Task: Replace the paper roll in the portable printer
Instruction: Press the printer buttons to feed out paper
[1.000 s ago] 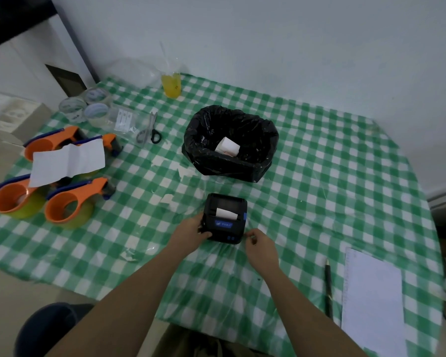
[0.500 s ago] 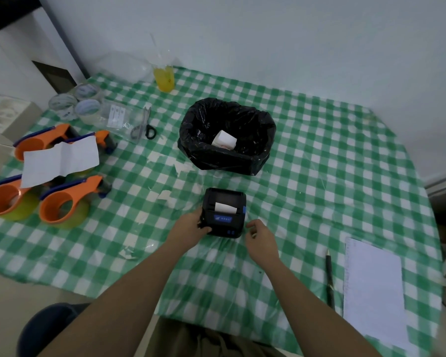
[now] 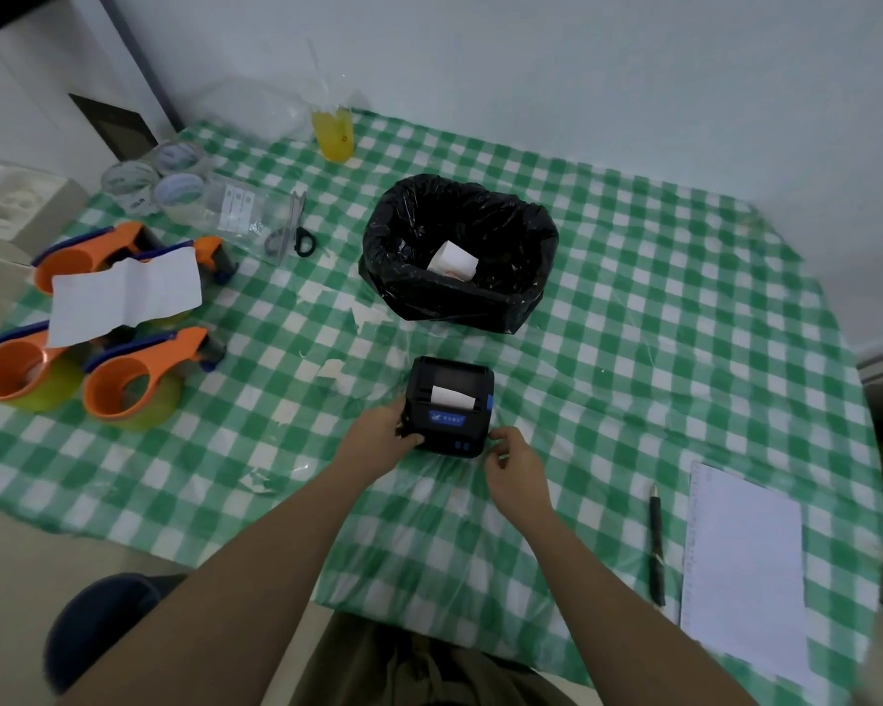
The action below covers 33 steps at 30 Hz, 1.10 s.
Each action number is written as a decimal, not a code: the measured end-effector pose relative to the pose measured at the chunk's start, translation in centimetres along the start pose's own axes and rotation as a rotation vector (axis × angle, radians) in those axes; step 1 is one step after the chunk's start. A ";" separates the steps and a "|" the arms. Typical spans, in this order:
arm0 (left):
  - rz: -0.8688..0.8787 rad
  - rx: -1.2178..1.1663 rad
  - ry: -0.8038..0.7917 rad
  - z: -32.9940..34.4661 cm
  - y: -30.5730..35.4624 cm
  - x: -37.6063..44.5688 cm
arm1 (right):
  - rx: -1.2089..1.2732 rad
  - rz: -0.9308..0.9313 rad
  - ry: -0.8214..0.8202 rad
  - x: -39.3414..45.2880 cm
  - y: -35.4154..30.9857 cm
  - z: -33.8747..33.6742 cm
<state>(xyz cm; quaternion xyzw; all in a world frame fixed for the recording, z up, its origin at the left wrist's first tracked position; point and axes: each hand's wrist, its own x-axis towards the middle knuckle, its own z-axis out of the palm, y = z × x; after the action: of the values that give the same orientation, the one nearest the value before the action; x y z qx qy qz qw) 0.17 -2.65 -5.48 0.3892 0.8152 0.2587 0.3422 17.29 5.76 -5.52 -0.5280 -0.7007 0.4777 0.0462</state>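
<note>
Black plastic is what I am dealing with: the portable printer (image 3: 450,406) is sitting on the green checked tablecloth (image 3: 633,318), just in front of the black-lined bin (image 3: 460,252), with a strip of white paper (image 3: 451,396) poking out of its slot. I am gripping the printer's left side with my left hand (image 3: 378,436), fingers wrapped onto the casing; my right hand (image 3: 515,470) is half curled with its fingertips just at the printer's near right corner, and I cannot tell whether they are actually pressing on it. I am judging the printer to be light and rigid, with a smooth shell that could skid on the glossy cloth, so I am planning to pin it by its two side walls and work the cover rather than pull on the paper, which will tear easily. A white roll or scrap (image 3: 452,261) is lying inside the bin behind the printer. Well to the left of the printer are orange tape dispensers (image 3: 139,372) with a sheet of paper (image 3: 123,293) draped over them, and scissors (image 3: 291,231) farther back on that side. To the printer's right, a pen (image 3: 656,545) and a notepad (image 3: 745,568) are lying well apart from it. Nothing is crowding the printer itself.
</note>
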 end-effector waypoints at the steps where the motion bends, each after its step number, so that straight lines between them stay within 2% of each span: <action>1: 0.000 -0.005 0.000 0.0 0.0 0.0 | -0.002 -0.005 -0.007 0.0 0.1 0.0; 33: -0.003 0.009 -0.023 0.0 -0.2 0.2 | 0.023 0.023 -0.068 0.1 -0.4 0.0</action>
<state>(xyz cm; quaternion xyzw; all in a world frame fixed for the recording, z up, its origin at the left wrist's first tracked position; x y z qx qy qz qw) 0.02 -2.60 -5.70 0.3924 0.8131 0.2499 0.3500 16.93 5.82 -5.28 -0.5189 -0.6902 0.5038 0.0232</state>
